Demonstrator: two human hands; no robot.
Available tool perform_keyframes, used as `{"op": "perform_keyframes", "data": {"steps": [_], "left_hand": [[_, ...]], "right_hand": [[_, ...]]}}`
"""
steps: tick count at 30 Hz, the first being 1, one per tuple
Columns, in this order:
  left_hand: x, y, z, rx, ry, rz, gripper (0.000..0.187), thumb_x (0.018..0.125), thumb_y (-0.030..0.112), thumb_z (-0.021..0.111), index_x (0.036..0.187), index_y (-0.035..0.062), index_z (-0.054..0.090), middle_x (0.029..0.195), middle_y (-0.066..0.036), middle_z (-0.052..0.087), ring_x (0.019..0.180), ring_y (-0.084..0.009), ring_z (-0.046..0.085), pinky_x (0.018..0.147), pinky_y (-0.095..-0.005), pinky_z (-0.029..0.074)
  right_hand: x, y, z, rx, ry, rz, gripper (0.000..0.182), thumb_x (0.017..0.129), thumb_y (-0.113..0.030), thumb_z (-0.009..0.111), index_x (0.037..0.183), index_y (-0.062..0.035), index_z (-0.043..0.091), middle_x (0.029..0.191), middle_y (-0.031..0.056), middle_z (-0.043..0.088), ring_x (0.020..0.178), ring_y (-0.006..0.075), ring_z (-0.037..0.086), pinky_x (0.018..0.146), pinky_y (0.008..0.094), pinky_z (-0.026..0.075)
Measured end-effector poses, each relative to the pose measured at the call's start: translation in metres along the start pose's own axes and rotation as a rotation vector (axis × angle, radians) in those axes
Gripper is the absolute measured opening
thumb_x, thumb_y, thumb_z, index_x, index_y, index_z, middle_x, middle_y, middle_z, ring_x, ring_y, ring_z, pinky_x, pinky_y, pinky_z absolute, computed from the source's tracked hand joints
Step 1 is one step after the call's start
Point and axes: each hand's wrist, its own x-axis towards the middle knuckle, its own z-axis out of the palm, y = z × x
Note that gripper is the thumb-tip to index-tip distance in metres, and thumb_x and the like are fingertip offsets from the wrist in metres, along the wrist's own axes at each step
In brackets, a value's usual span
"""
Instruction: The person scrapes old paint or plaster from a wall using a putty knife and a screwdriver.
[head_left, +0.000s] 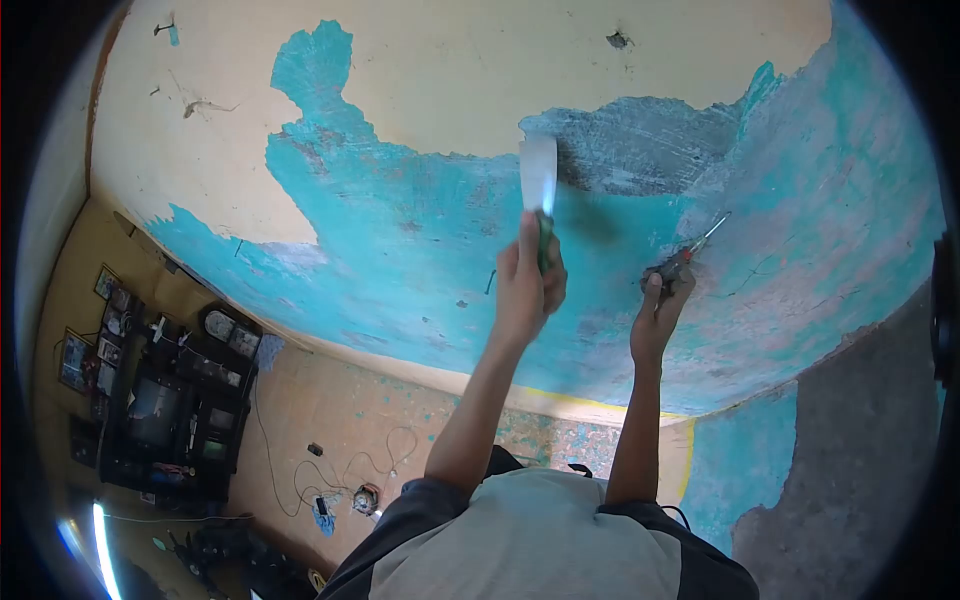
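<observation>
My left hand (528,282) is closed around the green handle of a putty knife (538,175). Its broad metal blade points up, the tip right at the edge of the cream paint (440,80) on the wall. Beside the blade lies a bared grey patch (640,145), and turquoise paint (400,215) spreads below. Lower and to the right, my right hand (660,305) grips a hand tool (706,238) with a dark handle, a red collar and a narrow metal shaft. That shaft points up and right, in front of the turquoise wall.
Nails stick out of the wall, one (490,281) just left of my left wrist. A dark cabinet (180,390) with a television stands at the far left. On the floor (270,440) lie a cable and a small round device (366,497). A lit tube (104,550) shows at lower left.
</observation>
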Motion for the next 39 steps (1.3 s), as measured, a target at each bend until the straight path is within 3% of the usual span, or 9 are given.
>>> {"op": "perform_keyframes", "data": {"steps": [2, 6, 8, 18, 21, 23, 26, 29, 39], "left_hand": [[0.005, 0.022, 0.007, 0.000, -0.064, -0.004, 0.053, 0.108, 0.059, 0.042, 0.081, 0.0140, 0.045, 0.060, 0.008, 0.030, 0.043, -0.0023, 0.025, 0.037, -0.0211, 0.017], [0.003, -0.007, -0.009, 0.001, -0.065, 0.057, 0.053, 0.108, 0.059, 0.042, 0.080, 0.0142, 0.044, 0.059, 0.008, 0.030, 0.043, -0.0024, 0.025, 0.036, -0.0212, 0.017], [-0.002, -0.022, -0.013, -0.030, 0.012, -0.021, 0.054, 0.108, 0.059, 0.042, 0.079, 0.0141, 0.044, 0.059, 0.008, 0.030, 0.043, -0.0027, 0.025, 0.036, -0.0214, 0.017], [-0.002, -0.020, -0.019, 0.022, -0.037, 0.045, 0.055, 0.108, 0.060, 0.041, 0.077, 0.0142, 0.042, 0.059, 0.007, 0.030, 0.043, -0.0024, 0.025, 0.036, -0.0214, 0.017], [-0.001, -0.018, -0.018, 0.018, -0.031, -0.012, 0.055, 0.108, 0.060, 0.042, 0.078, 0.0140, 0.042, 0.059, 0.007, 0.030, 0.043, -0.0023, 0.025, 0.036, -0.0214, 0.017], [0.001, -0.005, -0.011, 0.019, -0.072, 0.017, 0.054, 0.108, 0.060, 0.041, 0.079, 0.0145, 0.044, 0.058, 0.008, 0.030, 0.043, -0.0021, 0.025, 0.036, -0.0212, 0.018], [0.005, -0.012, -0.016, 0.007, -0.061, 0.022, 0.054, 0.108, 0.060, 0.041, 0.079, 0.0148, 0.043, 0.058, 0.008, 0.030, 0.042, -0.0019, 0.025, 0.035, -0.0207, 0.018], [-0.004, -0.020, -0.020, 0.027, -0.036, 0.014, 0.055, 0.108, 0.061, 0.041, 0.078, 0.0147, 0.042, 0.058, 0.008, 0.029, 0.042, -0.0021, 0.025, 0.035, -0.0210, 0.018], [-0.002, -0.021, -0.021, 0.005, -0.057, -0.016, 0.055, 0.108, 0.061, 0.041, 0.078, 0.0146, 0.041, 0.058, 0.008, 0.029, 0.042, -0.0026, 0.025, 0.035, -0.0216, 0.017]], "right_hand": [[-0.001, -0.004, 0.001, -0.012, 0.008, -0.002, 0.036, 0.111, -0.027, 0.051, 0.136, -0.0025, 0.043, 0.108, 0.0074, 0.050, 0.093, 0.0149, 0.051, 0.088, 0.0343, 0.044], [-0.002, -0.004, -0.003, -0.026, -0.007, 0.009, 0.036, 0.111, -0.027, 0.050, 0.136, -0.0026, 0.042, 0.109, 0.0077, 0.050, 0.093, 0.0152, 0.051, 0.090, 0.0344, 0.045], [0.000, -0.004, -0.001, -0.040, 0.002, 0.009, 0.038, 0.111, -0.028, 0.051, 0.137, -0.0026, 0.042, 0.107, 0.0075, 0.049, 0.092, 0.0154, 0.051, 0.089, 0.0347, 0.045], [-0.003, -0.002, -0.003, -0.134, -0.021, -0.033, 0.036, 0.111, -0.026, 0.049, 0.138, -0.0016, 0.043, 0.106, 0.0076, 0.052, 0.091, 0.0159, 0.051, 0.088, 0.0355, 0.044], [-0.006, 0.005, 0.000, -0.165, -0.022, -0.175, 0.040, 0.112, -0.025, 0.047, 0.142, 0.0002, 0.041, 0.098, 0.0074, 0.054, 0.081, 0.0138, 0.051, 0.076, 0.0324, 0.046], [-0.015, -0.004, 0.004, -0.028, 0.002, 0.044, 0.042, 0.112, -0.026, 0.046, 0.144, 0.0024, 0.044, 0.082, 0.0036, 0.052, 0.068, 0.0100, 0.046, 0.061, 0.0283, 0.040], [-0.018, -0.006, 0.009, -0.085, 0.021, 0.007, 0.042, 0.113, -0.026, 0.045, 0.143, 0.0037, 0.048, 0.070, -0.0006, 0.045, 0.059, 0.0074, 0.040, 0.053, 0.0268, 0.032], [-0.020, -0.006, 0.015, -0.069, 0.005, 0.048, 0.041, 0.113, -0.027, 0.044, 0.138, 0.0036, 0.053, 0.068, -0.0017, 0.042, 0.059, 0.0068, 0.037, 0.054, 0.0266, 0.030], [-0.016, 0.001, 0.014, -0.141, -0.039, 0.068, 0.035, 0.114, -0.034, 0.040, 0.125, -0.0018, 0.049, 0.075, -0.0034, 0.041, 0.062, 0.0055, 0.034, 0.054, 0.0271, 0.029]]}}
